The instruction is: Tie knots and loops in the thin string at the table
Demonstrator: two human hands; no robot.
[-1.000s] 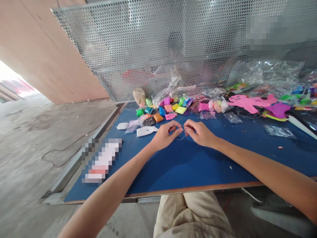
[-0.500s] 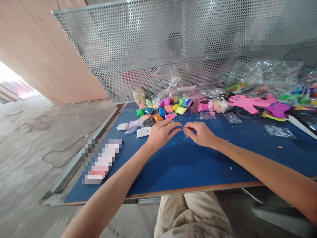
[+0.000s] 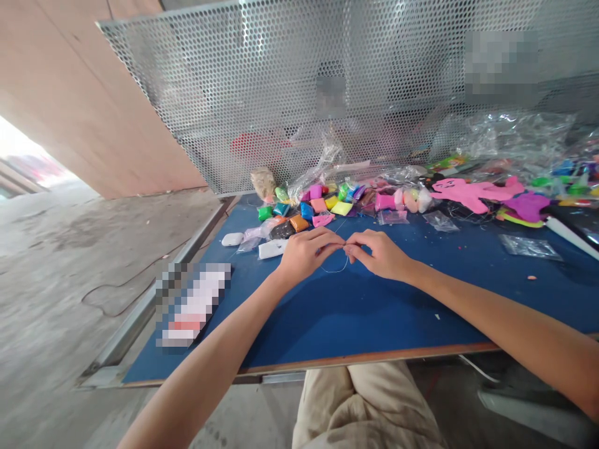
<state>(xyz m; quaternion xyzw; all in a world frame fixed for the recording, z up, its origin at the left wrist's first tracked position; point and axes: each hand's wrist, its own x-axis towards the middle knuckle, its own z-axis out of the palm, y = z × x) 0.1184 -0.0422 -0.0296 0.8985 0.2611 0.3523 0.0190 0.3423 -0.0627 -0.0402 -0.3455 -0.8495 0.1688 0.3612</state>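
Observation:
Over the blue tabletop (image 3: 299,324), my left hand (image 3: 309,252) and my right hand (image 3: 377,252) meet at the fingertips. Both are closed in a pinch on a thin, pale thread (image 3: 336,272), whose loop hangs below the fingers. Whatever else may be between the fingertips is too small to make out. Just beyond my left hand lie a white block-like piece (image 3: 271,249) and a packet of dark material (image 3: 282,230). Several small, bright packets, among them a yellow packet (image 3: 342,208) and a blue packet (image 3: 306,211), lie past the hands.
A perforated metal panel (image 3: 281,81) rises behind the table. To the right lie a pink figure-shaped cutout (image 3: 468,192), a purple piece (image 3: 526,206) and a clear plastic bag (image 3: 528,247). A white case (image 3: 232,239) and a blurred-out flat item (image 3: 201,302) are on the left.
My fingertips have come together, closing the small gap between the two hands. The thread loop still hangs beneath them, slightly shifted.

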